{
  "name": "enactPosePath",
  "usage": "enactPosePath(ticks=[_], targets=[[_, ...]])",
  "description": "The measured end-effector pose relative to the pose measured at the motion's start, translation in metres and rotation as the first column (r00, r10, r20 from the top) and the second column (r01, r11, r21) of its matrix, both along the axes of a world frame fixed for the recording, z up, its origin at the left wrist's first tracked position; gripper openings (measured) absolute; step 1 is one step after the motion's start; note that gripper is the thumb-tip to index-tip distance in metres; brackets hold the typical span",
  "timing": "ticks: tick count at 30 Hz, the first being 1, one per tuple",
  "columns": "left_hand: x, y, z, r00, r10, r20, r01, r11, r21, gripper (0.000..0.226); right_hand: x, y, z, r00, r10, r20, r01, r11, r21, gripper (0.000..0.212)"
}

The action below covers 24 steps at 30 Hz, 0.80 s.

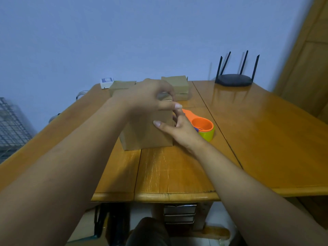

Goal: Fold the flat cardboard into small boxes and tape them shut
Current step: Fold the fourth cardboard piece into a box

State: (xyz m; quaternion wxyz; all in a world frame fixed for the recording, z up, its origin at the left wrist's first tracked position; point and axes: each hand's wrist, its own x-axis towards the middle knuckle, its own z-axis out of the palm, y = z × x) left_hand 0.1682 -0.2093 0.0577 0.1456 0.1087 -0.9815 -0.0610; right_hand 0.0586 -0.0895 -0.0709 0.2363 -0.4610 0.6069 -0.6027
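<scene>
- Flaps on top of the cardboard box [145, 137] are mostly hidden under the left hand [150, 96]. Its fingers curl over the top edge and it looks like it's pinching a flap.
- The right hand [179, 130] blocks part of the orange tape dispenser [202, 124], which sits just right of the box.
- The box stands upright on the wooden table [266, 139]. The left hand is on top and the right hand is at its right front corner, thumb straight on the front face, fingers against the side.
- More small boxes [177, 84] at the back are partly behind the left hand.
</scene>
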Motion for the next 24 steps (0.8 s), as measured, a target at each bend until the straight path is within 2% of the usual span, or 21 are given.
enactPosePath(ticks=[2, 6, 12, 19, 24], targets=[[0.002, 0.001, -0.002, 1.0, -0.004, -0.012, 0.004, 1.0, -0.001, 0.031, -0.001, -0.001, -0.003, 1.0, -0.004, -0.019, 0.004, 1.0, 0.011, 0.087], [-0.003, 0.001, -0.006, 1.0, 0.007, 0.001, -0.007, 1.0, 0.021, 0.036, -0.004, -0.002, -0.005, 0.999, -0.031, -0.018, 0.032, 0.999, 0.027, 0.098], [-0.005, 0.008, -0.002, 1.0, 0.023, 0.018, -0.023, 1.0, -0.019, 0.031, -0.015, 0.004, 0.005, 0.987, -0.086, -0.134, 0.094, 0.994, 0.054, 0.093], [-0.013, 0.009, -0.004, 0.999, -0.051, -0.013, 0.051, 0.999, -0.005, 0.028, -0.037, 0.026, 0.014, 0.955, -0.095, -0.281, 0.139, 0.98, 0.143, 0.093], [-0.023, 0.011, -0.007, 0.998, -0.067, -0.017, 0.066, 0.998, -0.014, 0.035, -0.045, 0.045, 0.012, 0.879, -0.149, -0.453, 0.227, 0.966, 0.124, 0.094]])
